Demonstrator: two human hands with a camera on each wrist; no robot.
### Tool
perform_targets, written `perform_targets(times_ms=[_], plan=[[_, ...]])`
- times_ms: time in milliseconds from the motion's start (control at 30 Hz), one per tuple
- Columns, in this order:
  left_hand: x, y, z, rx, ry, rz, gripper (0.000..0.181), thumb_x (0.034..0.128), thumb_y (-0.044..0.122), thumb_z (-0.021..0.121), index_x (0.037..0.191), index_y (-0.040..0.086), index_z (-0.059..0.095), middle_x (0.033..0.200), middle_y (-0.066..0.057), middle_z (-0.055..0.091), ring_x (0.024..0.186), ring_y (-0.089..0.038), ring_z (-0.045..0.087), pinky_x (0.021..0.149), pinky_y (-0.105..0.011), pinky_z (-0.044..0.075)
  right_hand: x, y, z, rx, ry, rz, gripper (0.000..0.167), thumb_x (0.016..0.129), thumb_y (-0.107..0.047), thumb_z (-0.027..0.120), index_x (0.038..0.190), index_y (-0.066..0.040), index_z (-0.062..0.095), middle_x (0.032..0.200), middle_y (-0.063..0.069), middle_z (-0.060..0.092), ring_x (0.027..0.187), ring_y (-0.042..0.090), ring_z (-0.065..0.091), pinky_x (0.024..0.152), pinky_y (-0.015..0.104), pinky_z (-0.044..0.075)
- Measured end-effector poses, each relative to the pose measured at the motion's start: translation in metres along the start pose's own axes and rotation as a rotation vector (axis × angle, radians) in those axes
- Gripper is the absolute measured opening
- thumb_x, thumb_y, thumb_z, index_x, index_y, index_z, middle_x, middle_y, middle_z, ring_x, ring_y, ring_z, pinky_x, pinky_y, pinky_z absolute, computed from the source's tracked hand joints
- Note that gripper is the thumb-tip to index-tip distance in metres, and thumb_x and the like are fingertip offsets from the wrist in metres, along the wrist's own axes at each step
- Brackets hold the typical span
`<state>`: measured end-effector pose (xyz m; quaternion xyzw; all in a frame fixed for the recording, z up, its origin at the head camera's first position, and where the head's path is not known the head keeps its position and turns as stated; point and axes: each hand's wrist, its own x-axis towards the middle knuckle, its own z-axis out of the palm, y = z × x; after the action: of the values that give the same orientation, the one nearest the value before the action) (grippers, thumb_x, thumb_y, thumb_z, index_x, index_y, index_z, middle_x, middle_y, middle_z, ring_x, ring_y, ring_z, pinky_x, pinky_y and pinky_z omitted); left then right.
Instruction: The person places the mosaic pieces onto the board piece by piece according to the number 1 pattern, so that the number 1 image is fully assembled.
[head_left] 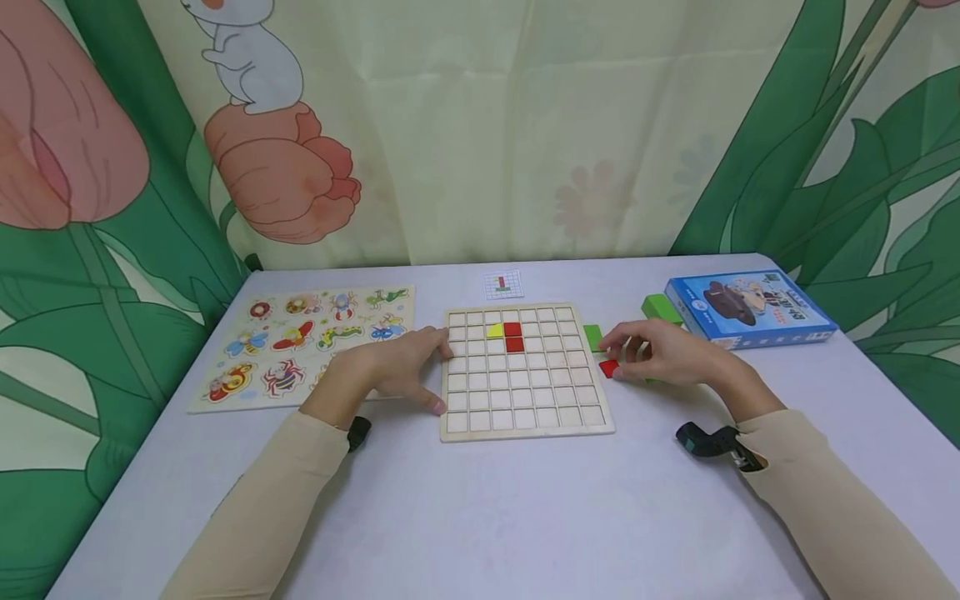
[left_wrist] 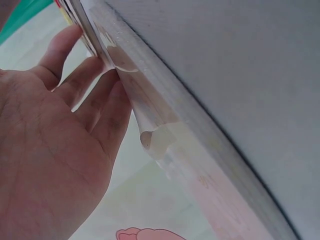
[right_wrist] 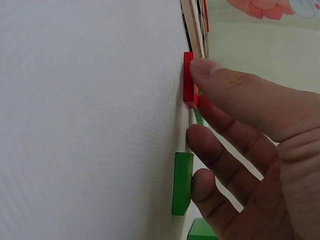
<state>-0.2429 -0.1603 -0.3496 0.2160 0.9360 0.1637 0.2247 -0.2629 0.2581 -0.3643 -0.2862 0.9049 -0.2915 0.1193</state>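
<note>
The square wooden grid board (head_left: 517, 393) lies flat, holding a yellow piece (head_left: 495, 331) beside two red squares (head_left: 513, 337) stacked in a column. At its left edge my left hand (head_left: 393, 362) rests with thumb and fingers spread; its palm (left_wrist: 55, 145) shows in the left wrist view. My right hand (head_left: 663, 352) is just right of the board, thumb and forefinger at a loose red tile (head_left: 608, 367). In the right wrist view, the right hand's (right_wrist: 250, 135) thumb lies on that red tile (right_wrist: 188, 80), other fingers curled near a green block (right_wrist: 182, 184).
Left of the board lies an insect picture board (head_left: 300, 342), partly behind the left hand. A small pattern card (head_left: 502, 285) sits behind the grid. Green pieces (head_left: 592, 337) lie to the right, with a green block (head_left: 660, 308) beside a blue box (head_left: 750, 307).
</note>
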Motion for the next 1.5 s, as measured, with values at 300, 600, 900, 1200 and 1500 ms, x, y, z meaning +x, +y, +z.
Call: perform_targets(times_ms=[300,600,900,1200,1500], plan=[[-0.003,0.005,-0.005,0.005,-0.004,0.001,0.075,0.0744,0.042,0.093,0.130,0.018,0.049,0.138,-0.002,0.048,0.128,-0.021,0.044,0.116,-0.042,0.036,-0.001,0.000,-0.001,-0.028,-0.010,0.019,0.037,0.087,-0.017,0.084,0.122,-0.016,0.072,0.110,-0.002,0.068,0.093,0.019,0.057,0.080,0.028,0.052],[-0.004,0.004,-0.005,0.002,0.001,0.002,0.075,0.0742,0.042,0.093,0.130,0.018,0.049,0.139,-0.002,0.048,0.129,-0.021,0.044,0.116,-0.043,0.036,-0.003,0.002,0.000,-0.001,0.016,0.023,0.028,0.096,-0.019,0.074,0.124,-0.020,0.071,0.117,-0.002,0.068,0.099,0.021,0.059,0.083,0.029,0.053],[-0.006,0.003,-0.004,-0.015,-0.005,-0.004,0.074,0.0742,0.042,0.093,0.129,0.019,0.049,0.137,-0.002,0.048,0.128,-0.021,0.044,0.116,-0.043,0.036,-0.005,0.003,-0.001,0.169,0.067,-0.042,0.025,0.100,-0.013,0.069,0.125,-0.015,0.070,0.115,0.007,0.067,0.093,0.029,0.064,0.071,0.029,0.054],[-0.004,0.000,-0.001,0.000,-0.012,0.001,0.075,0.0753,0.042,0.092,0.132,0.018,0.049,0.138,-0.002,0.048,0.129,-0.021,0.045,0.116,-0.043,0.037,-0.006,0.000,-0.002,0.241,0.074,-0.096,0.025,0.102,-0.013,0.065,0.127,-0.011,0.068,0.118,0.010,0.064,0.095,0.029,0.065,0.075,0.032,0.055],[-0.002,-0.002,0.000,0.000,-0.002,0.038,0.073,0.0762,0.041,0.092,0.130,0.017,0.049,0.137,-0.003,0.049,0.129,-0.020,0.045,0.116,-0.043,0.036,0.001,-0.007,-0.002,0.332,0.062,-0.137,0.026,0.103,-0.010,0.063,0.128,-0.006,0.066,0.124,0.021,0.063,0.096,0.024,0.065,0.077,0.029,0.057]])
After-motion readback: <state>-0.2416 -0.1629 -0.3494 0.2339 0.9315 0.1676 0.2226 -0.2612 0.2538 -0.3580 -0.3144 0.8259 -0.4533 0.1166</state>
